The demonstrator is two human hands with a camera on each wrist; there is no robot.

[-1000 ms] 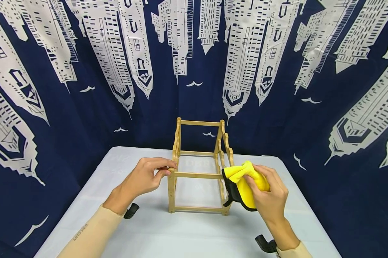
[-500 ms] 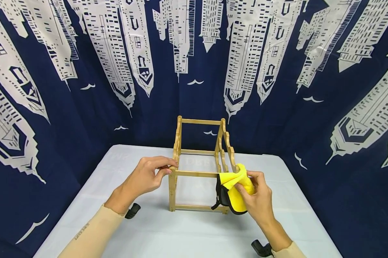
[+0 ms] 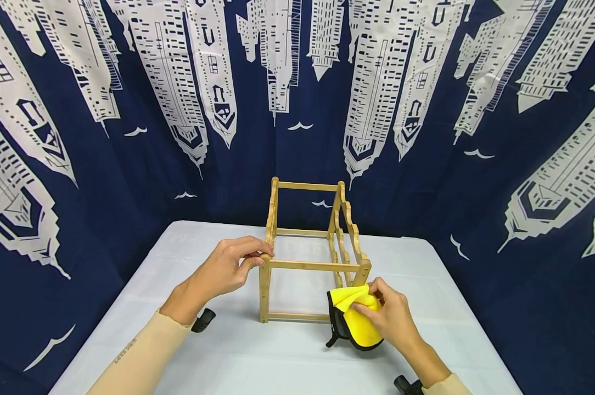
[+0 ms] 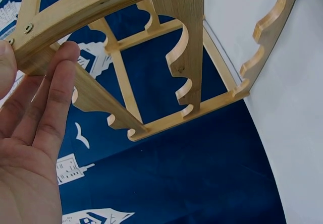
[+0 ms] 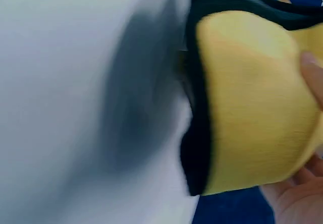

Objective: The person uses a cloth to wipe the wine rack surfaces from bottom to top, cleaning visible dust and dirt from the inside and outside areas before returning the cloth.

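A light wooden rack (image 3: 309, 266) with scalloped side rails stands on the table in the head view. My left hand (image 3: 231, 267) grips its near left top corner between thumb and fingers. In the left wrist view, that hand (image 4: 38, 148) is at the end of a curved rail, with fingertips against the wood. My right hand (image 3: 393, 312) pinches a bunched yellow cleaning cloth (image 3: 364, 326) with black edging and a dark reverse side, held at the near right post. The right wrist view shows the cloth (image 5: 252, 103) up close, its lower end draped over the palm.
A pale cloth covers the table (image 3: 218, 356). Behind and around it hangs a navy curtain (image 3: 238, 181) printed with white upside-down buildings and birds. Black camera mounts (image 3: 203, 320) sit at both wrists.
My right hand has moved down and slightly left along the near right post with the cloth, uncovering the rack's top right corner. The left hand has kept its hold.
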